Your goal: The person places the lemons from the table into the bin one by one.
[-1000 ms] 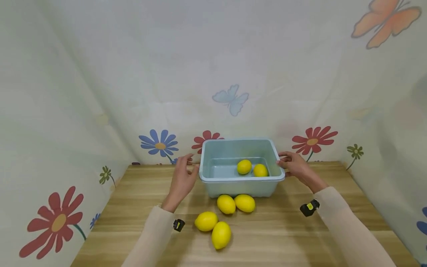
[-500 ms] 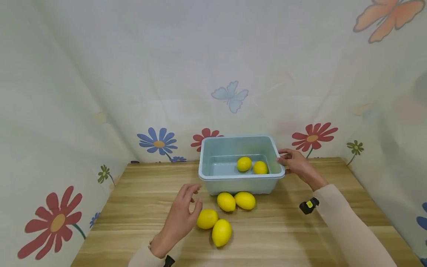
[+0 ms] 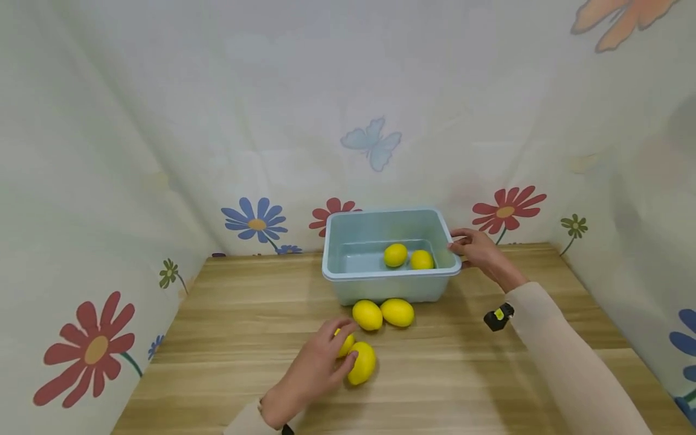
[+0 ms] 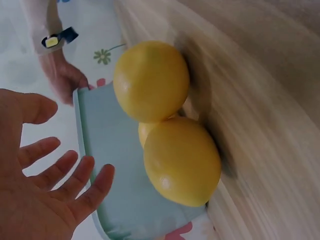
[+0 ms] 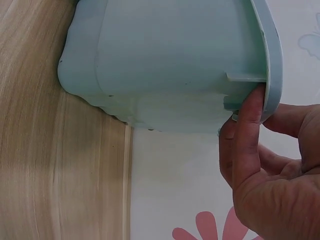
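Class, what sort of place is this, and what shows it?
Probably a small indoor booth for tabletop work: flower-printed hangings on three sides of a tabletop, which bears a tub and lemons.

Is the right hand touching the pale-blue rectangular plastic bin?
Touching. The right wrist view shows the right hand gripping the bin by its rim, one finger tucked beneath.

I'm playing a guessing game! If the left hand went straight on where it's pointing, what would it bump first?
Probably the left lemon of the nearest pair, which the left hand partly hides. The right lemon beside it might come first instead, as depth is hard to judge.
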### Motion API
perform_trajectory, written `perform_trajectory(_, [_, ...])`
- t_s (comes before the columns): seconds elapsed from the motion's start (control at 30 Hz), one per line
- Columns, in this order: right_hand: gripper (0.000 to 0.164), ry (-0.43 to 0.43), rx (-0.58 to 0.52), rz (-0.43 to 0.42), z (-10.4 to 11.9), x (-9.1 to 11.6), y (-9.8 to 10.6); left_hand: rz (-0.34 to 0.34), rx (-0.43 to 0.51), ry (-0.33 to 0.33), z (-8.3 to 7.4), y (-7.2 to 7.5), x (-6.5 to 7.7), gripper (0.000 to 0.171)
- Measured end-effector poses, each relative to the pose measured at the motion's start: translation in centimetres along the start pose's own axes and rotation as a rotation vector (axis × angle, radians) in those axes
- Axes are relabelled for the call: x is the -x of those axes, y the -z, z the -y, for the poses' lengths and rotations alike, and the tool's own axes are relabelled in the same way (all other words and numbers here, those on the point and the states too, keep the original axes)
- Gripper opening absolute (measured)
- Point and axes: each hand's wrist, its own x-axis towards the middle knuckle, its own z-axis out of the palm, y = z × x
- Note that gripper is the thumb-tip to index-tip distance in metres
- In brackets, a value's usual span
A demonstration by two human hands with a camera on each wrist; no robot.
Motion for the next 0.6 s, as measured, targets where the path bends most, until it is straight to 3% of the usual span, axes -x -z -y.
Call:
perform_trajectory(0.13, [0.056, 0.002, 0.006, 0.011, 0.1, 0.0, -0.1, 0.071, -0.039, -0.032, -0.4, -0.7, 0.2, 0.049])
perform_trajectory(0.33, [0.055, 0.002, 0.0, 0.015, -0.1, 0.2, -0.1, 0.19, -0.122, -0.011, -1.1, -1.6, 0.4, 0.054])
perform_trajectory(0.6, [0.056, 0.004, -0.014, 0.016, 0.2, 0.1, -0.1, 0.244, -0.131, 0.013, -1.3, -2.7, 0.4, 0.056])
